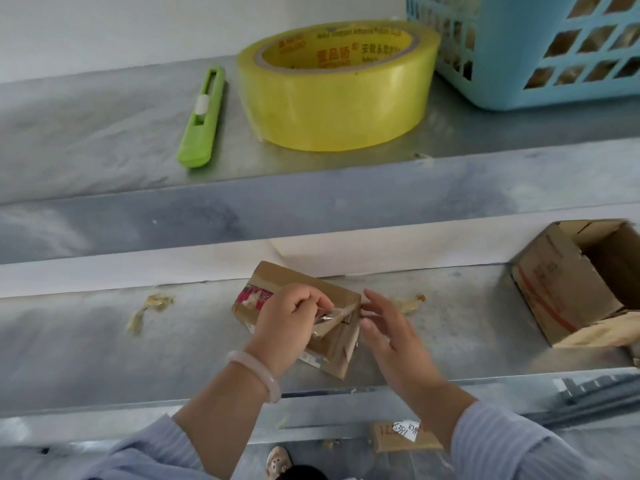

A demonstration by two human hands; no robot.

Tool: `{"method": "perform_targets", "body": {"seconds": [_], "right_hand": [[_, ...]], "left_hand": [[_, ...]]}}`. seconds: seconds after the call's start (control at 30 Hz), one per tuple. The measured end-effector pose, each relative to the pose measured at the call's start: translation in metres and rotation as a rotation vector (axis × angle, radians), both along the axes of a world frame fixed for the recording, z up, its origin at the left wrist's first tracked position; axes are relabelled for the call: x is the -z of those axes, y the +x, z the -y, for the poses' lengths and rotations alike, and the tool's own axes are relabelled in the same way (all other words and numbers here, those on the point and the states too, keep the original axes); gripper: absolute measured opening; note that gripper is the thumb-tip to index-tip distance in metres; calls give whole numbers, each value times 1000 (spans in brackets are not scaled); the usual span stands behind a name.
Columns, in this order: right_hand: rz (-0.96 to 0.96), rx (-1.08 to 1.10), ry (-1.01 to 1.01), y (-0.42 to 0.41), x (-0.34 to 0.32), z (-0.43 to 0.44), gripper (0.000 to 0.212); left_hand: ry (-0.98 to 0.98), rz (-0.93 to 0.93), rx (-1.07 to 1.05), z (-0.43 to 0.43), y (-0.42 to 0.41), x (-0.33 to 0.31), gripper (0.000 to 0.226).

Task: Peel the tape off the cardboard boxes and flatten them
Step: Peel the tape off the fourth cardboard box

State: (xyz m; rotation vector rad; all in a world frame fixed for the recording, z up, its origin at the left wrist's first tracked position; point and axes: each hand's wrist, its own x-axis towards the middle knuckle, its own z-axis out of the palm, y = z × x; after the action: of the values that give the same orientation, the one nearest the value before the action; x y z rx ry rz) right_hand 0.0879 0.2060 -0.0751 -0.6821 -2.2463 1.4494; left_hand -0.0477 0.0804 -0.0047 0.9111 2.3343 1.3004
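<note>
while the left grip, curled tight, pinches a strip of clear tape on a small cardboard box lying on the lower shelf, the right grip hovers just beside it, palm up and spread open.

A plain white wall backs two grey metal shelves: an upper shelf with a deep front lip (dull, smudged and scuffed) and a lower shelf beneath it. Soft, even light casts only faint shadows.
</note>
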Motion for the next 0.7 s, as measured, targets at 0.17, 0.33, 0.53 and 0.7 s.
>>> {"method": "perform_targets", "body": {"seconds": [0.17,0.33,0.53,0.7], "right_hand": [[93,-6,116,-14,-10,-18,26],[46,-16,96,-14,-8,-15,26],[21,-31,11,-16,-9,-15,24],[19,-95,-124,-15,-4,-14,23]], "left_hand": [[-39,54,99,0,-5,-3,22],[-224,-263,262,4,-5,-6,32],[-304,-443,310,-1,3,-8,31],[-306,-395,295,-9,-2,-15,16]]}}
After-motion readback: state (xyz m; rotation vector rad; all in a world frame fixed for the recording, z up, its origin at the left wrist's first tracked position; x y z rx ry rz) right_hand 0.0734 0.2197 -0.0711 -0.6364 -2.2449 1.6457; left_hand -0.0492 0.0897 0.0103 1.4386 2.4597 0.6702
